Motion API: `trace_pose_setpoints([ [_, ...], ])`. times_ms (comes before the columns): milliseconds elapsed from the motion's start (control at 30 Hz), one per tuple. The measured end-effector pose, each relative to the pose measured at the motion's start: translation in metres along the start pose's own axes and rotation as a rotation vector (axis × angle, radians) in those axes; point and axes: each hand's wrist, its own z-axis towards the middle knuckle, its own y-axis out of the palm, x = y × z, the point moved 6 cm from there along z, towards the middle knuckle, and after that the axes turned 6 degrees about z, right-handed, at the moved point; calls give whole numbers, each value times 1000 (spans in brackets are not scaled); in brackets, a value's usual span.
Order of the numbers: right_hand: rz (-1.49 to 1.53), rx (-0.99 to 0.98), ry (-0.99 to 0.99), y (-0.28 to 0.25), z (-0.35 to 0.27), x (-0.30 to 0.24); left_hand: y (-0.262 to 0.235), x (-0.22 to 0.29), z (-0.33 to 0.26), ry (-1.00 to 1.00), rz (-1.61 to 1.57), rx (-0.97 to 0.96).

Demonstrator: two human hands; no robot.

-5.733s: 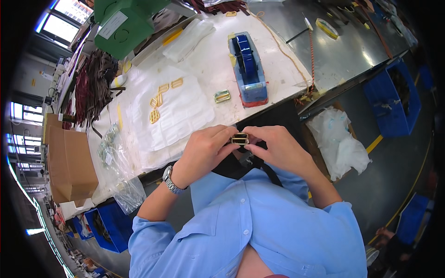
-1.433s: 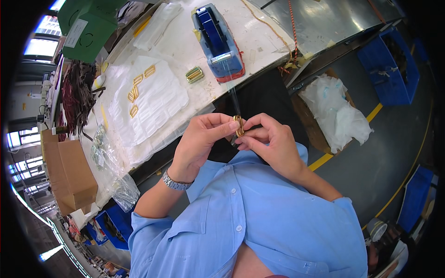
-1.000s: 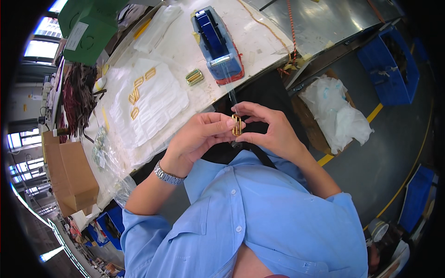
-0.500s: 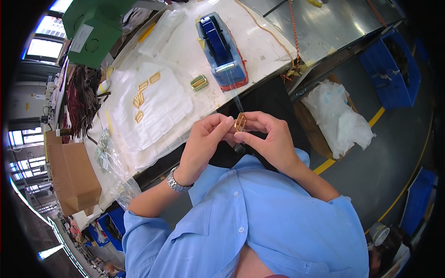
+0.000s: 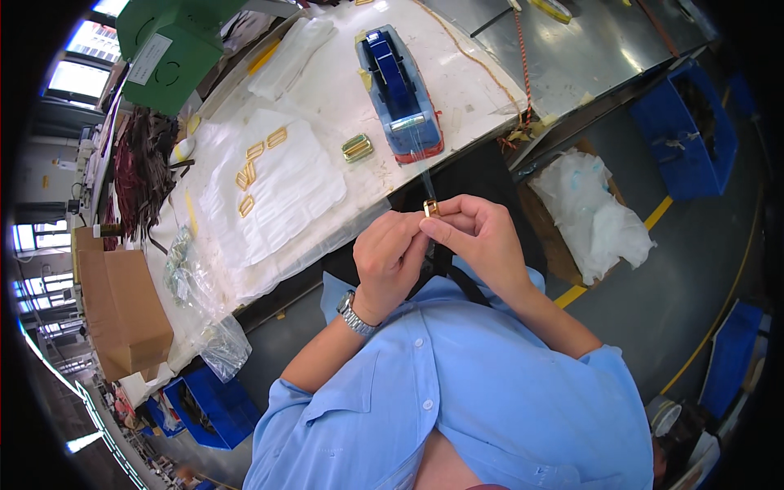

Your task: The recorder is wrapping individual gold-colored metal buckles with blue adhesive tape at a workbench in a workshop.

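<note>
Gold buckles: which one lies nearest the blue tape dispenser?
The lone gold buckle just left of the blue tape dispenser; the others lie grouped on the white sheet.

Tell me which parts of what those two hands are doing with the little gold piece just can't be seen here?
Head view only:
- Gold buckle: mostly covered by the fingertips of the left hand and right hand; its shape is unclear.
- Clear tape from the blue tape dispenser: too thin and faint to see where it sticks.
- Dark strap: lower end hidden behind the hands and shirt.

One blue tape dispenser (image 5: 398, 80) on white table. Five flat gold buckles (image 5: 256, 166) on white sheet. One stacked gold buckle (image 5: 357, 148) beside dispenser. One small gold buckle (image 5: 430, 208) between fingertips.
</note>
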Motion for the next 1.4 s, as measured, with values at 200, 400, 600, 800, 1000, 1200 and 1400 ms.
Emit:
trace_pose_setpoints([
  [200,141,41,-20,1,7,9,0,-23,23,-198,-103,-167],
  [400,205,-82,4,3,8,19,7,-56,46,-721,-466,-517],
  [600,-215,-37,-122,-16,20,-9,2,-55,68,-661,-379,-710],
  [800,-116,-177,-309,-2,45,-25,3,-60,78,-719,-462,-792],
  [1000,-98,-168,-266,2,44,-28,5,-65,80,-787,-573,-840],
  [1200,8,-85,-240,0,46,-25,-4,-54,66,-712,-442,-514],
  [1400,93,-31,-170,4,48,-27,-9,-26,31,-400,-198,-160],
])
